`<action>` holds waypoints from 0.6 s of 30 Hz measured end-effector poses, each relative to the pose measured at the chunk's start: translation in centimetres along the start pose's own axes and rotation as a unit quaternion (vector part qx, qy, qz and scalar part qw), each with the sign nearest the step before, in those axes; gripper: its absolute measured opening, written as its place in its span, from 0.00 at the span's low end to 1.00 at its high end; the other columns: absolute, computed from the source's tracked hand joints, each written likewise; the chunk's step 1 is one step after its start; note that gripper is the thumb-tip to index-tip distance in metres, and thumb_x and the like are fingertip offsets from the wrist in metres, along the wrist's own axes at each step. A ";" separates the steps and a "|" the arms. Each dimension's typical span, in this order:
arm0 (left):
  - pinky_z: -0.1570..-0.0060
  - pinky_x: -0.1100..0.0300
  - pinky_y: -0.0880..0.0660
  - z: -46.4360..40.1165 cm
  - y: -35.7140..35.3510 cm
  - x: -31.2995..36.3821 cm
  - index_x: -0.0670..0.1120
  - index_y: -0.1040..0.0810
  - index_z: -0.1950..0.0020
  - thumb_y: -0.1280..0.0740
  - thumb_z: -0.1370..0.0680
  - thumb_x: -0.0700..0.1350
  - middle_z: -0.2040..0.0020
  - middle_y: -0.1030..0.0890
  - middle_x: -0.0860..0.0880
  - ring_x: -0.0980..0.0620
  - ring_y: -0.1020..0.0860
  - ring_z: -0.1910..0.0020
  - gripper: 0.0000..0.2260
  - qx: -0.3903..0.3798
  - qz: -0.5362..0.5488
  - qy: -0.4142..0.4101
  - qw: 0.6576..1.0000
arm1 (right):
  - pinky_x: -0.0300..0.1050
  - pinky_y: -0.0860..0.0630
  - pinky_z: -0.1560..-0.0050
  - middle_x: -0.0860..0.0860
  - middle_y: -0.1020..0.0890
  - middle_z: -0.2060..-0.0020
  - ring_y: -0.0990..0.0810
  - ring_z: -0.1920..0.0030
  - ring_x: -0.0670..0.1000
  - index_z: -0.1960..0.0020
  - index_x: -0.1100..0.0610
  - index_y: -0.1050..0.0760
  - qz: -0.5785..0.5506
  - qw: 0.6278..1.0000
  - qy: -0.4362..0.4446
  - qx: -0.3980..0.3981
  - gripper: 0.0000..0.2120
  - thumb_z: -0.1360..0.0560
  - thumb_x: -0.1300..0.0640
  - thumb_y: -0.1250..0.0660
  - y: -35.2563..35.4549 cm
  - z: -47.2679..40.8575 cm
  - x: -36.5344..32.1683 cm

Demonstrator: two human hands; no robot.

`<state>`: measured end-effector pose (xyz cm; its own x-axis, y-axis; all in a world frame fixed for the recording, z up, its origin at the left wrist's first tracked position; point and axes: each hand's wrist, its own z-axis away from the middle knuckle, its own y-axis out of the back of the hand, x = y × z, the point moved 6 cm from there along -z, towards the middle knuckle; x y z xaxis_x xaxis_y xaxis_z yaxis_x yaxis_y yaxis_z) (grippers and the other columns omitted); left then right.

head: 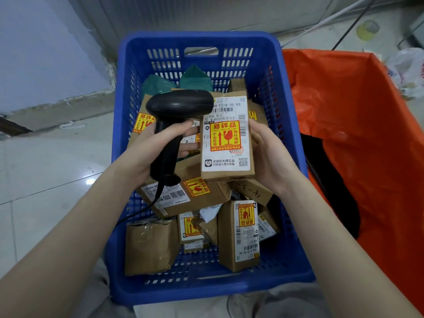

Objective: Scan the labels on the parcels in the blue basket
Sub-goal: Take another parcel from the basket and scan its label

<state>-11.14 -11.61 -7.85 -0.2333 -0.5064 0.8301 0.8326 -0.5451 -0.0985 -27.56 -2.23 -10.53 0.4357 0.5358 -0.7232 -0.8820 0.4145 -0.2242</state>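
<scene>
Pale glossy floor tiles (46, 180) carry a blue basket (284, 143) with slotted walls. Just to its right, touching it, stands an orange sack (358, 125), mouth open. Farther back on the floor lie a white plastic bag (408, 70) and a tape roll (367, 29).

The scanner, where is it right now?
The black scanner is in the left hand, held over the blue basket, its head beside the top of the parcel that the right hand holds up.

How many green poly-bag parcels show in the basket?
2: one green bag at the far left of the blue basket, another green bag right of it. Boxes may hide more.
</scene>
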 end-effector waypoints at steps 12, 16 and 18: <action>0.50 0.62 0.23 -0.1 0.1 -0.1 0.51 0.25 0.39 0.32 0.24 0.47 0.44 0.17 0.52 0.57 0.18 0.48 0.14 0.030 -0.010 0.012 0.999 | 0.50 0.21 0.50 0.51 0.15 0.50 0.17 0.48 0.52 0.37 0.55 0.32 0.037 0.996 0.009 0.084 0.25 0.29 0.47 0.29 0.5 -0.2 0.3; 0.62 0.66 0.23 -0.4 0.7 -0.3 0.44 0.25 0.38 0.31 0.25 0.48 0.50 0.19 0.50 0.59 0.19 0.61 0.18 0.069 -0.023 0.010 0.997 | 0.49 0.21 0.47 0.49 0.19 0.46 0.18 0.47 0.49 0.38 0.53 0.36 0.057 0.983 0.068 0.162 0.27 0.31 0.49 0.26 1.0 0.2 -0.8; 0.65 0.68 0.23 -0.5 1.0 -0.3 0.43 0.24 0.39 0.31 0.25 0.49 0.54 0.20 0.50 0.61 0.20 0.68 0.17 0.084 -0.020 0.008 0.996 | 0.42 0.22 0.51 0.46 0.22 0.46 0.20 0.47 0.47 0.40 0.52 0.37 0.095 0.970 0.116 0.192 0.27 0.31 0.49 0.26 1.2 0.5 -1.5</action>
<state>-10.51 -12.32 -8.42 -0.2738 -0.4976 0.8231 0.8950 -0.4452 0.0286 -29.15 -2.18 -9.35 0.1797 0.4679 -0.8653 -0.7906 0.5921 0.1560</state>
